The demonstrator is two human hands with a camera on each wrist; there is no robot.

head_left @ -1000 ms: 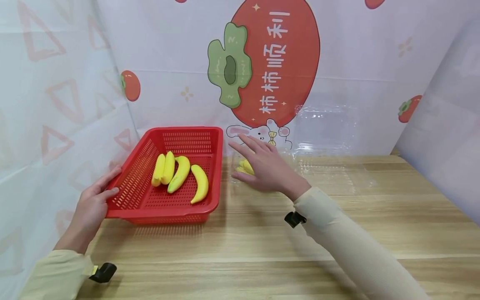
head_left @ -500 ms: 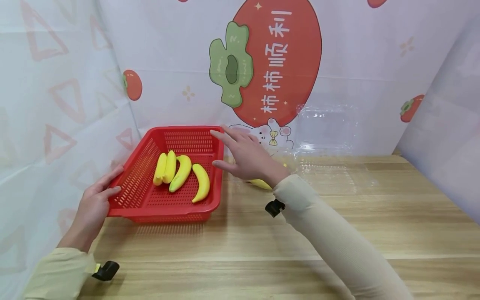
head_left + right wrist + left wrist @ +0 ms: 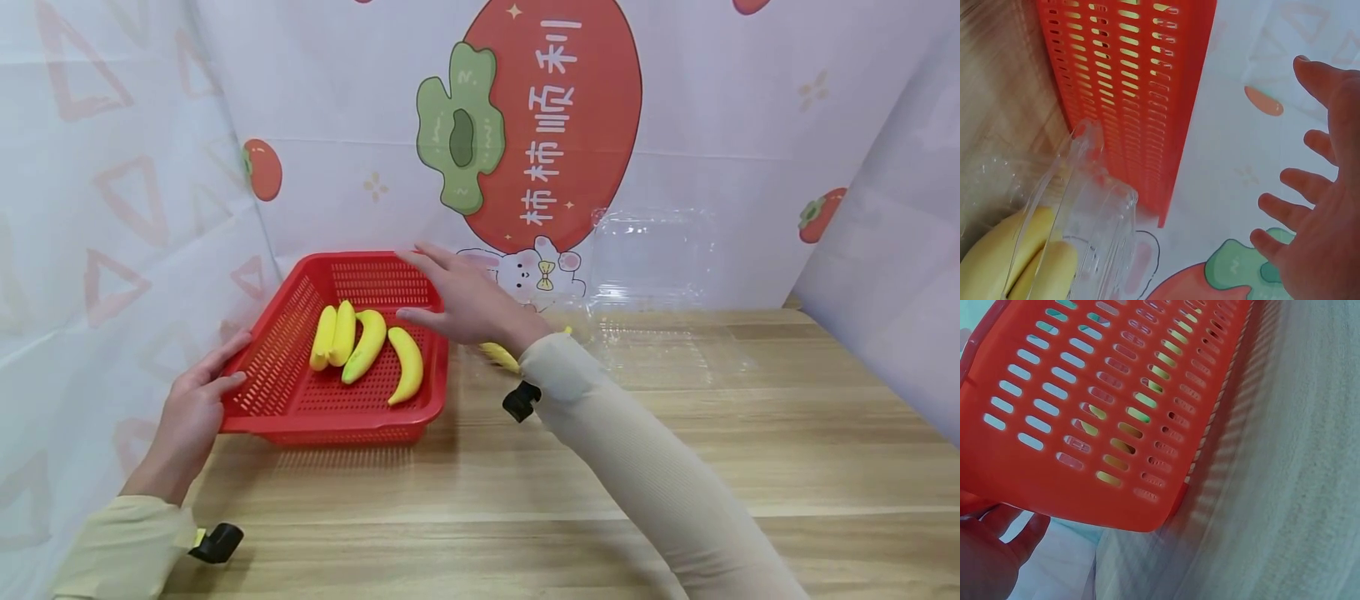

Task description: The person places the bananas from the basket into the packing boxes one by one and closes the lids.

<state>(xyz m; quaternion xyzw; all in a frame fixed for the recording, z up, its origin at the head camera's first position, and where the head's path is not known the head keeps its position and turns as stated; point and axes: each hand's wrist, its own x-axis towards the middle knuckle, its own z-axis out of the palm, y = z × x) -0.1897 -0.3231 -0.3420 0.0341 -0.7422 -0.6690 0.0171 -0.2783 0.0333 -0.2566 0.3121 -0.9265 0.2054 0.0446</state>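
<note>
A red plastic basket (image 3: 330, 425) stands on the left of the table with several yellow bananas (image 3: 366, 346) inside. My left hand (image 3: 189, 412) grips its left rim, the thumb over the edge; the left wrist view shows the thumb and a finger (image 3: 1034, 537) at the rim. My right hand (image 3: 472, 302) hovers over the basket's right rim, fingers spread and holding nothing. Beneath the right wrist, a clear plastic clamshell box (image 3: 1100, 237) with bananas (image 3: 997, 253) in it sits beside the basket. The forearm and hand partly hide that box in the head view.
Another clear plastic container (image 3: 652, 258) stands with its lid raised, right of the middle against the back cloth (image 3: 337, 192). Printed cloth also borders the table on both sides. The wooden table (image 3: 480, 517) runs along the front.
My right hand has moved left, from above the banana-filled clear box to above the basket's right rim. My left hand keeps its grip on the basket, and the bananas inside lie as before.
</note>
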